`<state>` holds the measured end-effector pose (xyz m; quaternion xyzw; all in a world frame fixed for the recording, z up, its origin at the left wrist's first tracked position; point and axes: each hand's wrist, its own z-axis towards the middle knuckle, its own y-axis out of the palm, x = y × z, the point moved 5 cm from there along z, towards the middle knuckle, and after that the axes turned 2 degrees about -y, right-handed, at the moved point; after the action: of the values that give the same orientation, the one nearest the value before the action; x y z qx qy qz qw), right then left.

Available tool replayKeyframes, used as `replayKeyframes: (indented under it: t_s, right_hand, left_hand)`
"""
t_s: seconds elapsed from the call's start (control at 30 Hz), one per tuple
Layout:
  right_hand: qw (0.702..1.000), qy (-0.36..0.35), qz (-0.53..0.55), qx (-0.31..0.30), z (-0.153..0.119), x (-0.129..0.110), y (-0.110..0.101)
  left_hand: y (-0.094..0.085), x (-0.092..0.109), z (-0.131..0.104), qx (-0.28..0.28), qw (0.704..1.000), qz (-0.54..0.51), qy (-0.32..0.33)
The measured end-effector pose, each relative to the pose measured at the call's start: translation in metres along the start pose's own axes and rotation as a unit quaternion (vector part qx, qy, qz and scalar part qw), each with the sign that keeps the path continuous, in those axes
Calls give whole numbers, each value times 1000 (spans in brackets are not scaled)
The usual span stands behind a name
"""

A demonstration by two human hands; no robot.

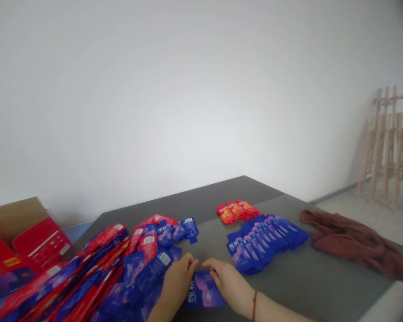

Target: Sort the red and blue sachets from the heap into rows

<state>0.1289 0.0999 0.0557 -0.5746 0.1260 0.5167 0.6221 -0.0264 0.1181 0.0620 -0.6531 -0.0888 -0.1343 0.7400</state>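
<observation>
Blue carton [208, 296], lying flat on the dark table [322, 279], sits right between the two hands in this head view, its printed face up. Left hand [177, 279] is at its left edge, fingers bent and thumb drawn in close to them; right hand [231, 286] comes over the right edge, fingers curled down in a narrow arch. Fingertips nearly meet above the carton, and whether either hand actually grips it, I cannot tell.

And it's crowded to the left! A loose heap of blue and red cartons [134, 268] presses right up to the left hand and wrist, leaving little room on that side. Farther left, past a long slanting pile of cartons [87, 277], stands an open red box [42, 246] with its flaps spread. Beyond the right hand, a neat fanned row of blue cartons [268, 241]; just behind that, a small red batch [237, 211]. Well to the right, a crumpled brown cloth [352, 243] runs along the table edge, and wooden racks [392, 147] lean by the wall [201, 89].

Now the tricky bits: the right fingers cover part of the carton's right side, both forearms run out of frame at the bottom, the red box is cut off at left, and the small print is too blurred to read.
</observation>
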Motion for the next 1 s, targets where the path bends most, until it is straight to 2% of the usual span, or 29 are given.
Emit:
replayKeyframes:
  t_s: [0.1,0.17,0.27,0.33,0.4,0.47,0.5,0.6,0.67,0.77,0.83,0.9,1.0]
  right_hand:
    - [998,-17,-46,-32,-10,2,10]
    - [996,-4,-87,-36,-14,6,13]
    - [991,20,-134,-21,-15,8,11]
    - [985,39,-166,-8,-15,6,8]
    - [975,52,-215,-3,-18,5,6]
    - [957,37,-287,6,-25,6,7]
    - [946,3,-325,17,-29,7,10]
    - [899,-174,-396,70,-47,17,29]
    - [873,-249,-410,94,-58,32,44]
    - [870,-257,-403,119,-62,47,54]
    - [882,-246,-387,104,-58,44,49]
    - [898,-228,-371,67,-52,32,33]
    - [913,-192,-358,42,-45,10,-10]
  left_hand:
    - [-2,3,2,7,1000,13,1]
    - [-4,7,-2,20,1000,18,7]
    - [-1,15,-18,58,995,42,63]
    - [9,17,-34,82,985,71,137]
    - [28,16,-47,85,966,98,222]
    - [46,8,-54,101,952,132,257]
    - [55,4,-55,105,948,144,263]
    - [71,-7,-51,90,952,144,254]
    - [76,-11,-48,60,963,115,236]
    - [73,-6,-45,5,978,51,201]
    - [67,3,-42,-41,984,4,171]
    - [58,15,-38,-78,987,-50,131]
    - [42,38,-31,-83,979,-169,82]
